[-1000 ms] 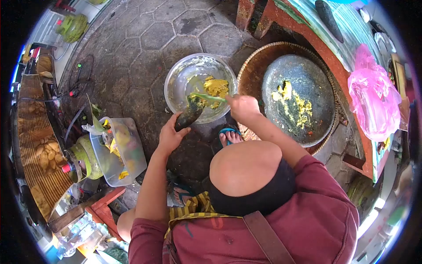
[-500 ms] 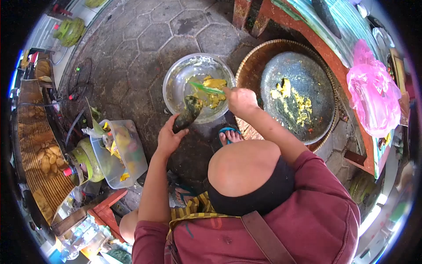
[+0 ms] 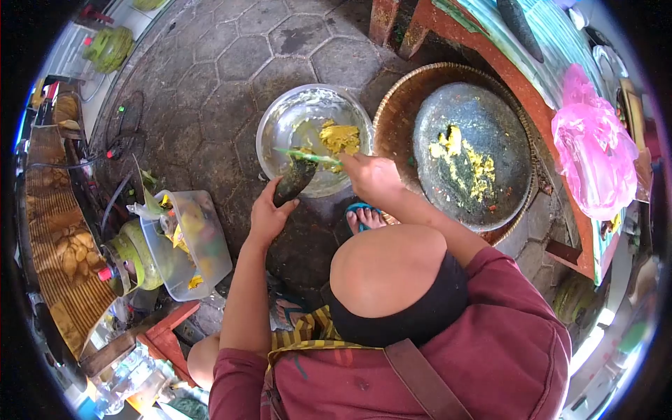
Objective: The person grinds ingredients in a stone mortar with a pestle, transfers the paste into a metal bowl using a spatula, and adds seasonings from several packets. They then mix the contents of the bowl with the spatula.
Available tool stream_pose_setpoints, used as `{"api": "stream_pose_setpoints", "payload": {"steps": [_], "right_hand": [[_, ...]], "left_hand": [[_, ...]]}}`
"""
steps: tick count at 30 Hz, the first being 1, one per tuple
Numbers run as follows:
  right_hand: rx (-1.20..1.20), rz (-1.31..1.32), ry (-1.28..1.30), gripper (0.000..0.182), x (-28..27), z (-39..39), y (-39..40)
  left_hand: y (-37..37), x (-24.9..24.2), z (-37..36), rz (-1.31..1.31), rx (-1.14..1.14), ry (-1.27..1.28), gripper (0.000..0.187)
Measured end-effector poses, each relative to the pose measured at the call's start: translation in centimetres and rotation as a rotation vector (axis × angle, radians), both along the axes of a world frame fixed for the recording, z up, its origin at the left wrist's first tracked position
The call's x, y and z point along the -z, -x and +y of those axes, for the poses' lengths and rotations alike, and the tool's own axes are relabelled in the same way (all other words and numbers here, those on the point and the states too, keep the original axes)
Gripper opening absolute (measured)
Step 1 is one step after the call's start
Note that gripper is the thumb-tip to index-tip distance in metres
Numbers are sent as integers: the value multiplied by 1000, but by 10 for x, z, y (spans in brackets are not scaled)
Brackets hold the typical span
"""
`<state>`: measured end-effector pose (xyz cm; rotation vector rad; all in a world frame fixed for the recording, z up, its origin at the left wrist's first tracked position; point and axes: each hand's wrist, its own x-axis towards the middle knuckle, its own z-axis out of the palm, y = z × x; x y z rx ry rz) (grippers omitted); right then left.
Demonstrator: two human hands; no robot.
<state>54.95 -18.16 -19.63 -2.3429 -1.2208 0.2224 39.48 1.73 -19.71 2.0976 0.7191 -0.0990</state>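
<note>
My left hand [image 3: 268, 215] is wrapped round the thick lower end of a dark stone pestle [image 3: 295, 180], tilted with its far end over the bowl's near rim. In my right hand [image 3: 372, 178] is a slim green plastic spoon [image 3: 311, 157], its blade lying against the pestle's top end. Below them, a metal bowl [image 3: 268, 129] stands on the floor with a lump of yellow paste [image 3: 341, 137] on its right side and smears on its wall. To the right, a wide stone mortar [image 3: 448, 105] carries yellow paste remnants and sits in a round woven tray [image 3: 394, 112].
A clear plastic bin [image 3: 210, 234] with scraps stands left, beside a green gas cylinder [image 3: 136, 259]. A red-edged bench [image 3: 490, 59] runs along the right, with a pink plastic bag [image 3: 591, 147] on it. My bent knee [image 3: 385, 269] is close below the bowl.
The spoon and right hand have moved left and down, bringing the blade against the pestle's end. The pestle has shifted slightly; more of the paste lump shows.
</note>
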Motion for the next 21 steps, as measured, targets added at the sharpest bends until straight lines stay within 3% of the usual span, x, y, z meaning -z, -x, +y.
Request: {"api": "stream_pose_setpoints", "payload": {"steps": [1,3,4,6,8,10,11,14,16,18,20,21], "right_hand": [[2,3,2,21,5,-2,-5],[44,59,435,23,14,2,-23],[45,49,428,23,15,5,-28],[131,-11,167,17,14,4,-21],[134,18,205,17,-2,10,-12],[-39,-40,20,17,1,12,-6],[-1,-18,292,17,8,16,-11],[32,39,406,16,20,13,-30],[68,99,406,17,-3,15,-18],[31,8,58,20,-9,19,-15],[-20,19,-12,24,1,18,-19],[-22,94,334,28,6,20,-33]], "left_hand": [[4,4,-1,3,2,2,56],[4,5,0,-56,30,-62,57],[-2,2,3,-66,30,-70,57],[1,-5,-2,63,8,-38,57],[-2,-6,0,63,25,-66,58],[1,-3,2,35,57,-79,58],[5,3,1,38,59,-76,58],[1,9,8,-95,71,-64,57],[0,-8,1,80,52,46,61],[-4,-9,2,102,71,-8,61],[1,-6,1,37,82,-15,60],[4,1,-2,34,84,-17,60]]}}
